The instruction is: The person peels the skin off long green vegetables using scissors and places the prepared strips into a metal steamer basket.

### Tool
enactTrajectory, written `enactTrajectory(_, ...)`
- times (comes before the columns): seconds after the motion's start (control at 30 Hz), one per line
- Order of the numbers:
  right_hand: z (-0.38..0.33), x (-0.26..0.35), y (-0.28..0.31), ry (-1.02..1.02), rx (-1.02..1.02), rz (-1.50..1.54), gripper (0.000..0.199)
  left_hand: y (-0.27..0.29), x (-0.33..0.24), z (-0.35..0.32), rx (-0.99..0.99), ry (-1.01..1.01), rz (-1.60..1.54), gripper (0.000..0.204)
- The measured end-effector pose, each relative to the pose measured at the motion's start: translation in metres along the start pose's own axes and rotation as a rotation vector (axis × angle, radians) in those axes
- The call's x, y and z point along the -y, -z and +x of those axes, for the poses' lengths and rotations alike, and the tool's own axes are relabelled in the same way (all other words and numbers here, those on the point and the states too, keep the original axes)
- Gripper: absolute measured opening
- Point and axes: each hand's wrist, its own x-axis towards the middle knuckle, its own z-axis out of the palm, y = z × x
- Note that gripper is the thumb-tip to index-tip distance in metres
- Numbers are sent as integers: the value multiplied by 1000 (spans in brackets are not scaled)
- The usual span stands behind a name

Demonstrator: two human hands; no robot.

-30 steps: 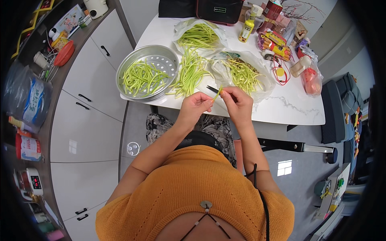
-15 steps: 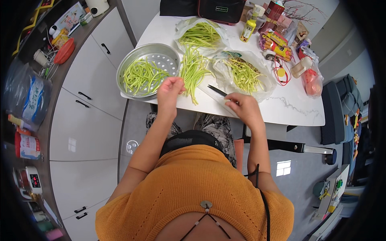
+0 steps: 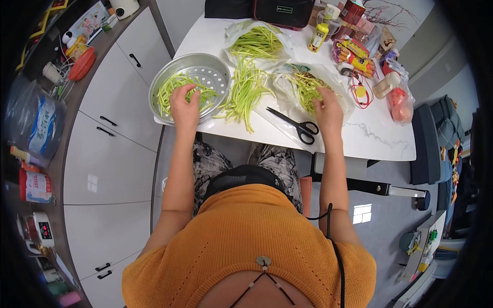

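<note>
My left hand (image 3: 185,105) is over the near side of a round metal steamer pan (image 3: 224,77) with a perforated base. Its fingers curl down at the cut green stems (image 3: 172,90) lying there; whatever is between the fingertips is hidden. Above an open clear plastic bag (image 3: 341,100), my right hand (image 3: 328,109) has thumb and fingers drawn together beside thin green trimmings (image 3: 306,92). Black-handled scissors (image 3: 295,124) lie partly spread on the table, left of that hand. Between pan and bag rests a loose pile of long green stems (image 3: 244,95).
Another plastic bag of green stems (image 3: 257,43) stands farther back. A yellow bottle (image 3: 318,37), packaged sausages (image 3: 354,57), a red cord (image 3: 362,95) and a bag of round reddish items (image 3: 399,102) occupy the table's right side. White cabinets (image 3: 102,169) stand at left.
My right hand has let go of the scissors, now lying on the table, and moved up to the bag of trimmings. My left hand has moved left, over the steamer pan.
</note>
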Motion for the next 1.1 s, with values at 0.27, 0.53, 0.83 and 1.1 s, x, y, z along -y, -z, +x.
enactTrajectory(0.27, -24, 52, -62, 81, 405, 231, 24, -10, -22, -16, 107, 17, -203, 11)
enactTrajectory(0.53, -21, 60, -98, 98, 532, 265, 26, -5, -41, -22, 142, 6, -184, 10)
enactTrajectory(0.83, -18, 41, -78, -42, 477, 473, 26, -20, -57, -43, 313, -175, -252, 14)
enactTrajectory(1.1, -13, 52, -54, -140, 449, 703, 25, -36, -81, -63, 597, -331, -203, 25)
